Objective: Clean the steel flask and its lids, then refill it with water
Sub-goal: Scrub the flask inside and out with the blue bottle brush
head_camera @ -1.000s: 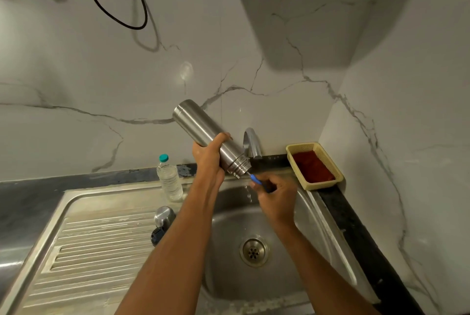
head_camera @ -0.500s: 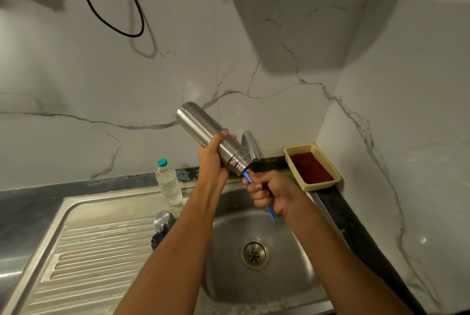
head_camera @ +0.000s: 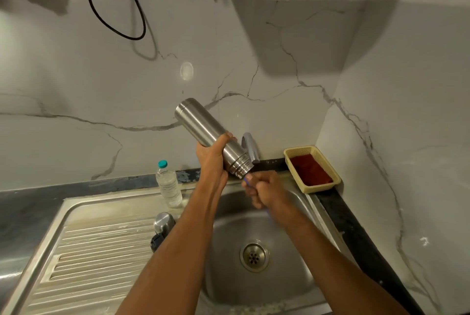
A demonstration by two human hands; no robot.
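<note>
Left hand: wrapped round steel flask, tilted mouth-down above sink basin. Right hand: fist gripping blue brush handle at flask mouth. Steel lid and dark lid: left of basin. Plastic bottle: behind them.

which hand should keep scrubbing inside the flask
Right. The right hand grips the blue brush handle at the flask mouth; the left hand holds the flask tilted over the sink.

Dim overhead light, wide-angle edge distortion
</note>
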